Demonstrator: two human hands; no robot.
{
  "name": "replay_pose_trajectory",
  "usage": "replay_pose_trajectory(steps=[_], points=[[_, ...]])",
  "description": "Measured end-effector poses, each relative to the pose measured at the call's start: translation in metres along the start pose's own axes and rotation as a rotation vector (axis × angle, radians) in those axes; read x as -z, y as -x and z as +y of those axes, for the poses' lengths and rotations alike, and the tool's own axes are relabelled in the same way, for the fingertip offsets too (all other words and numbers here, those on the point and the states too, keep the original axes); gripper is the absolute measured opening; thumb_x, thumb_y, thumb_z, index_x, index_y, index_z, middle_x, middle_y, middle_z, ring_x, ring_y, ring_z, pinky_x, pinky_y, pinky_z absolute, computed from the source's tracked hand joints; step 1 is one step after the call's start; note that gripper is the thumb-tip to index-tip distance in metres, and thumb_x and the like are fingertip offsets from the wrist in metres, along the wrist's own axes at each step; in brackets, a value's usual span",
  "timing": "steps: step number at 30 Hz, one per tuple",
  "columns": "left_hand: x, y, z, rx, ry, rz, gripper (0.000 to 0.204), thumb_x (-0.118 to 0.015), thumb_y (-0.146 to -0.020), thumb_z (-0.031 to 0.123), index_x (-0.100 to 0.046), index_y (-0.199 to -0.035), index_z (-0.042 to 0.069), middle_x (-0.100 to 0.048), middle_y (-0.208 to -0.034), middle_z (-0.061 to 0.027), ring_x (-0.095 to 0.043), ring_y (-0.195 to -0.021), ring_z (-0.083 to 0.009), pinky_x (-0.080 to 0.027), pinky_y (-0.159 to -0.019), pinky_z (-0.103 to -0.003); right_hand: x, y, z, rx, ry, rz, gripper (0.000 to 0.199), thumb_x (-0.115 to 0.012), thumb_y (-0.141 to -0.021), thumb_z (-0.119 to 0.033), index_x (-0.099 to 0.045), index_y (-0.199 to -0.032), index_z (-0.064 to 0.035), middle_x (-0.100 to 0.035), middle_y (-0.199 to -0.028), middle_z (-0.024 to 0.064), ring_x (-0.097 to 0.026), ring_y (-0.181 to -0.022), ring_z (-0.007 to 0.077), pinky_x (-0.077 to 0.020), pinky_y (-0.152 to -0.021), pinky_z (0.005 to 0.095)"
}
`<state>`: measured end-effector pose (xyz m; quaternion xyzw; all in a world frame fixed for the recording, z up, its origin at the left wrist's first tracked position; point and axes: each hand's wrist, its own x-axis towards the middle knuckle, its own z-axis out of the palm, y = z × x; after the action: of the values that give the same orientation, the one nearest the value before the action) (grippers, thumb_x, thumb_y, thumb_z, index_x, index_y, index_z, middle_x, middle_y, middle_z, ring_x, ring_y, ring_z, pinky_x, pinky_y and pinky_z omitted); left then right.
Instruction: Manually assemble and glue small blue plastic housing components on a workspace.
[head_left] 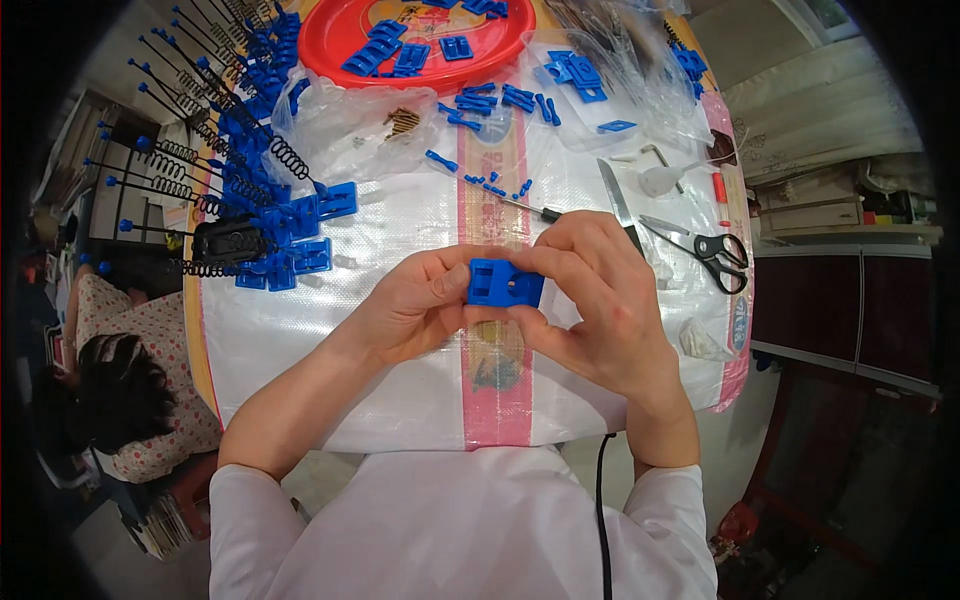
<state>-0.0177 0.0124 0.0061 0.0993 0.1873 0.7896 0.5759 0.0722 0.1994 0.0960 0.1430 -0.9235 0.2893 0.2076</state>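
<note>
Between my two hands is a blue plastic block (490, 284) with a square recess and a small brass-coloured spot in a hole. My left hand (425, 300) is closed on its left side, thumb on the edge. My right hand (590, 300) pinches its right side, fingertips along the upper edge and thumb below. A screwdriver (535, 208) with a dark handle lies just beyond my right fingers. Tiny blue pegs (490, 185) are scattered past the block, and small blue bar-shaped pieces (480, 103) lie farther off.
A red basin (312, 45) with blue parts stands at the back. Blue assemblies with black springs (250, 200) crowd the left edge. Brass screws (402, 122) lie on plastic film. Scissors (720, 262), a knife (614, 192), a hex key (660, 155) and a red marker (720, 188) lie on the right.
</note>
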Motion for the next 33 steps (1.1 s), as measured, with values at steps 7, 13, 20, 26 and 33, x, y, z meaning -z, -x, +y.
replay_pose_trajectory(steps=[7, 13, 20, 26, 33], points=[[0.006, 0.000, 0.000, 0.003, 0.086, -0.002, 0.056, -0.061, -0.097, 0.030, -0.044, -0.138, -0.006, -0.058, -0.127, -0.0155, -0.060, -0.120, -0.0244, -0.049, -0.106, -0.036, 0.007, -0.003, -0.005, -0.005, 0.032, -0.052, 0.043, -0.080, -0.058, -0.005, -0.066, -0.098, -0.0067, -0.061, -0.089, 0.0082, -0.061, -0.084, 0.0287, -0.0510, -0.069, 0.0376], [-0.002, -0.001, 0.002, -0.009, 0.097, 0.017, 0.055, -0.062, -0.097, 0.029, -0.044, -0.139, -0.002, -0.059, -0.126, -0.0158, -0.059, -0.121, -0.0253, -0.050, -0.104, -0.038, 0.009, -0.016, -0.009, 0.003, 0.104, -0.085, 0.039, -0.080, -0.058, -0.007, -0.064, -0.094, -0.0067, -0.062, -0.089, 0.0077, -0.061, -0.082, 0.0278, -0.0505, -0.066, 0.0376], [0.006, 0.001, 0.002, -0.009, 0.154, 0.030, 0.059, -0.063, -0.095, 0.027, -0.040, -0.142, -0.003, -0.058, -0.129, -0.0156, -0.058, -0.122, -0.0271, -0.048, -0.108, -0.039, 0.004, -0.027, -0.008, 0.045, 0.075, -0.137, 0.038, -0.080, -0.059, -0.009, -0.064, -0.093, -0.0056, -0.061, -0.091, 0.0079, -0.060, -0.083, 0.0273, -0.0498, -0.070, 0.0372], [0.010, 0.002, 0.002, -0.008, 0.176, -0.005, 0.063, -0.061, -0.097, 0.027, -0.035, -0.145, -0.003, -0.056, -0.131, -0.0142, -0.056, -0.124, -0.0265, -0.047, -0.109, -0.038, -0.001, -0.031, -0.006, 0.026, 0.005, -0.141, 0.038, -0.080, -0.060, -0.005, -0.064, -0.094, -0.0048, -0.062, -0.091, 0.0091, -0.062, -0.080, 0.0275, -0.0524, -0.067, 0.0364], [0.014, 0.001, 0.001, -0.020, 0.204, -0.025, 0.064, -0.061, -0.096, 0.028, -0.035, -0.145, -0.003, -0.056, -0.132, -0.0135, -0.056, -0.125, -0.0259, -0.047, -0.109, -0.039, -0.004, -0.031, -0.005, -0.013, -0.024, -0.161, 0.043, -0.081, -0.061, -0.004, -0.065, -0.101, -0.0047, -0.062, -0.092, 0.0097, -0.063, -0.079, 0.0267, -0.0532, -0.066, 0.0356]])
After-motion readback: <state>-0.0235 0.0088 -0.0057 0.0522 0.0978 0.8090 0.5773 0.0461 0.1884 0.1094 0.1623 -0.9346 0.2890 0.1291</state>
